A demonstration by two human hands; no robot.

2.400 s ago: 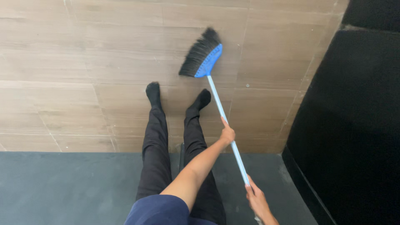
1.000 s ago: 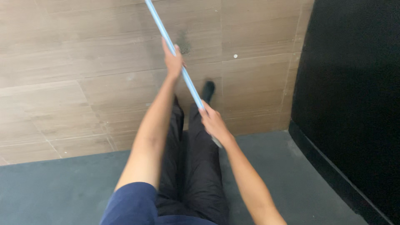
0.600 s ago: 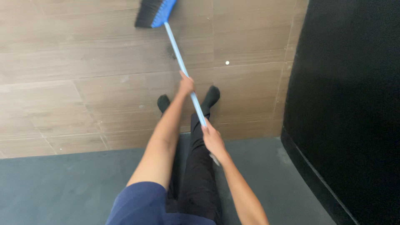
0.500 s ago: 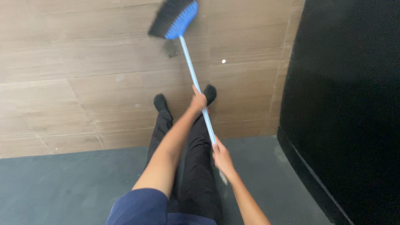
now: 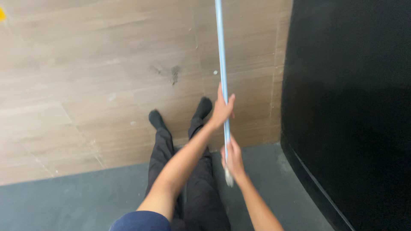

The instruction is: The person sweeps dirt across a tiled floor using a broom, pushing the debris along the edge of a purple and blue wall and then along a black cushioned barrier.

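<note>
A broom's light blue handle runs almost straight up the picture and leaves it at the top, so its brush head is out of view. My left hand is closed around the handle about halfway down. My right hand grips the handle near its lower end, just below the left. Under my arms are my legs in black trousers and my feet in black socks.
The floor ahead is beige wood-look tile with a dark smudge and small white specks. A dark grey mat lies under me. A large black panel stands along the right side.
The broom has swung forward and more upright, its blue and black brush head passing out of the top of the frame. Both hands kept their grip on the handle and are closer together.
</note>
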